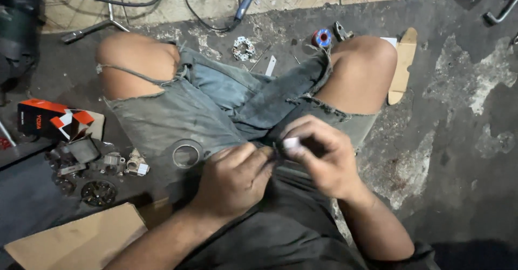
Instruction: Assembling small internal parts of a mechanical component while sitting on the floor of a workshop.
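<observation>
The person wears frayed, faded grey-blue denim shorts (216, 103) with ragged hems and a loose thread across one knee, plus a dark grey shirt (291, 232); forearms and knees are bare

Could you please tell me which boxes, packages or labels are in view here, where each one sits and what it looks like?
Small carton: on the floor at the picture's left, beside the knee; oblong, orange and black with white patches, end flap open.
Cardboard sheet: bottom-left corner, flat, plain brown, unprinted.
Small spool: on the floor near the other knee; round, blue and red.
No signs or screens show.
</observation>
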